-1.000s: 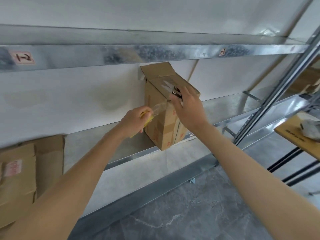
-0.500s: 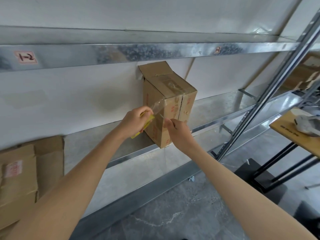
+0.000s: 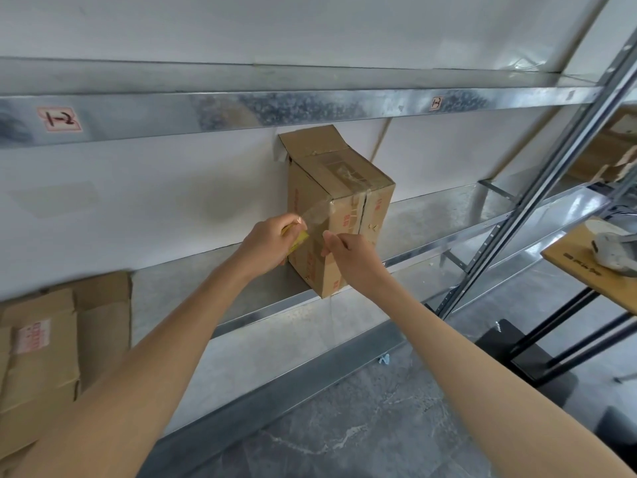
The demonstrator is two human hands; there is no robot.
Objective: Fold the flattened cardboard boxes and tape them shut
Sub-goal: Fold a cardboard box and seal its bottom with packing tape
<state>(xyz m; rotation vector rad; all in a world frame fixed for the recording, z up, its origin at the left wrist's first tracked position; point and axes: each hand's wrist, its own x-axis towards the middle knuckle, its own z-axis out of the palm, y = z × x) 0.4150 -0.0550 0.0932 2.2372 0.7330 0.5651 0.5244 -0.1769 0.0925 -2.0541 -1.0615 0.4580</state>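
A brown cardboard box [image 3: 344,188] stands upright on the metal shelf [image 3: 206,281], its top seam covered with clear tape. A clear tape strip [image 3: 315,213] runs from the box's front top edge down to the yellow tape roll [image 3: 297,240]. My left hand [image 3: 265,244] grips that roll just left of the box. My right hand [image 3: 351,257] is in front of the box, fingers curled, thumb and fingertip at the strip. The snips it held a second ago are hidden behind it.
Flattened and folded cardboard boxes [image 3: 41,357] lean at the shelf's left end. An upper shelf beam [image 3: 275,108] runs above the box. A slanted rack upright [image 3: 537,188] stands to the right. Beyond it, a wooden table [image 3: 586,270] carries a white object [image 3: 613,250].
My right hand came down from the box top, where it held snips, to the tape strip beside my left hand. The left hand stayed at the box's left side with the roll.
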